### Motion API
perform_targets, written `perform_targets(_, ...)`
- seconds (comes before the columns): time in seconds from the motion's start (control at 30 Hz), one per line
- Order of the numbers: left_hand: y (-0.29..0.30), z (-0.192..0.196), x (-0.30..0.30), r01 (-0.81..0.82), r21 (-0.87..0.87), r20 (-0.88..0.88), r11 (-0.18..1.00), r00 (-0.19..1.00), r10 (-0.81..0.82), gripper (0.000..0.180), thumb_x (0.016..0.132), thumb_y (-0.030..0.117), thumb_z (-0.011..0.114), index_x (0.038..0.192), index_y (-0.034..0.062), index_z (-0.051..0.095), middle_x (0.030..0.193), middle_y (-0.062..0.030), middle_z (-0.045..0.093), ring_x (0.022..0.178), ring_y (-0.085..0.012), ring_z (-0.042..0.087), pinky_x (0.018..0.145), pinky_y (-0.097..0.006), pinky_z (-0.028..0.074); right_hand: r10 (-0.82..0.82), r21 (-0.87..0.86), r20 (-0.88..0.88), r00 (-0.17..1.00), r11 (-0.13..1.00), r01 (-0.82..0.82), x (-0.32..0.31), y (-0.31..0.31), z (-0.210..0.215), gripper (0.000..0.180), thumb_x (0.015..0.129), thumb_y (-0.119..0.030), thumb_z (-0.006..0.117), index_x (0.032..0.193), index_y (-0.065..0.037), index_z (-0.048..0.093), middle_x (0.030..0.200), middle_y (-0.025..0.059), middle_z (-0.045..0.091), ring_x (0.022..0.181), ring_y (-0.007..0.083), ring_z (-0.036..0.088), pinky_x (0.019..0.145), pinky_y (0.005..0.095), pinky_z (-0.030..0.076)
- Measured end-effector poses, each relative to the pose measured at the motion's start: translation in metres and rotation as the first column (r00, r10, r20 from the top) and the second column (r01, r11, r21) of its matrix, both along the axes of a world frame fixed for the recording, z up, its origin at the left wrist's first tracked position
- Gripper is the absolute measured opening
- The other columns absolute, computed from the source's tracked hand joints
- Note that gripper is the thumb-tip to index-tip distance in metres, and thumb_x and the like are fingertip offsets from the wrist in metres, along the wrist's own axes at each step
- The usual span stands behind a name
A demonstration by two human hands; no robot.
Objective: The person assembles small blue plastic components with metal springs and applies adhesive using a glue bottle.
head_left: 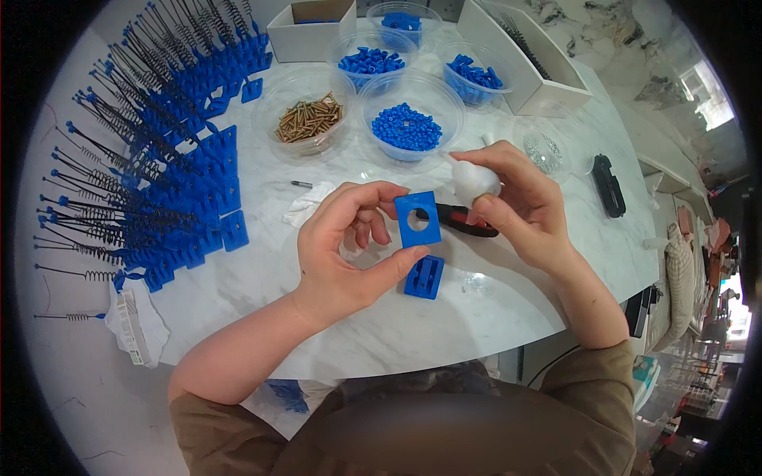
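Observation:
My left hand (349,246) pinches a blue square plate (429,232) with a round hole between thumb and fingers, raised above the table. In my right hand (524,210) is a small white rounded object (475,181), perhaps a squeeze bottle; the fingers hide part of it. Beneath the hands, a tool with black and red handles (468,221) lies on the table, partly covered by the plate. A blue slotted block (424,278) rests just below the plate, near my left thumb. To its right sits a small clear piece (477,284).
Clear bowls hold brass-coloured screws (309,119), blue beads (406,127) and blue tubes (371,62). Many blue pieces with black springs (182,190) crowd the left side. White boxes (313,40) stand at the back. A black tool (609,186) lies near the right edge.

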State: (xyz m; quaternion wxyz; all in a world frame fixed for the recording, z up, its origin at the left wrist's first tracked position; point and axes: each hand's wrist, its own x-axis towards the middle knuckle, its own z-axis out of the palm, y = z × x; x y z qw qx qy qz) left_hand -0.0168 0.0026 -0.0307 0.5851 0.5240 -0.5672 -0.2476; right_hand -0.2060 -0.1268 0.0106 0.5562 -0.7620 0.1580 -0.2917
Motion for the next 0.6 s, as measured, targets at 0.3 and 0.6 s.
perform_targets(0.3,-0.001,-0.004,0.001,0.042,0.0,-0.071,0.999,0.997,-0.042,0.05,0.066,0.007,0.082,0.111,0.0027,0.06,0.09,-0.0013,0.06,0.065,-0.0034,0.05,0.056,-0.018,0.038,0.018,-0.049,-0.002,1.0,0.999,-0.018,-0.012,-0.004,-0.011,0.031,0.089,-0.013,0.061,0.117,-0.001,0.057,0.108,0.0061,0.056,0.1,0.014,0.055,0.085,0.0279,0.044)
perform_targets(0.6,-0.002,0.001,-0.001,0.129,0.018,-0.106,0.991,0.986,-0.127,0.05,0.065,0.007,0.082,0.11,0.0015,0.06,0.089,-0.002,0.057,0.068,-0.0046,0.053,0.06,-0.019,0.042,0.017,-0.241,-0.086,0.996,0.97,-0.037,-0.016,-0.012,-0.011,0.029,0.088,-0.017,0.059,0.113,-0.002,0.059,0.1,0.0075,0.058,0.091,0.0163,0.056,0.08,0.028,0.042)
